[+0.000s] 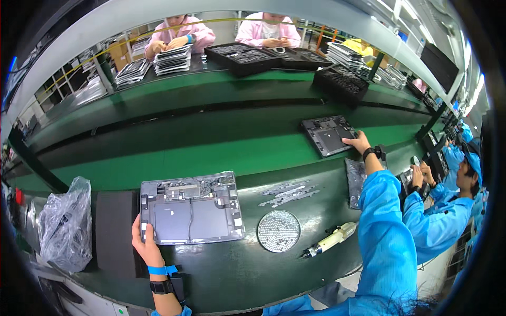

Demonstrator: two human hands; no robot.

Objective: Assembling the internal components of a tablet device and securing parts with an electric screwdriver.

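Note:
My left hand [148,244] grips the lower left edge of an opened laptop base [191,216], its thumb on the top face. Circuit boards and flat dark battery packs show inside it. My right arm reaches far out over the green belt. There my right hand [358,143] holds the right edge of a second opened laptop base [328,136], thumb on top and fingers mostly hidden. Between my arms lie several thin grey strips [290,193], a round plate covered in small screws [279,231] and a cream electric screwdriver [331,240].
A black foam pad [117,231] and a crumpled transparent plastic bag [67,226] lie at left. A dark shiny bag [355,181] lies under my right forearm. Black parts trays [341,84] stand across the belt. A co-worker in blue [437,210] works close at right; others sit opposite.

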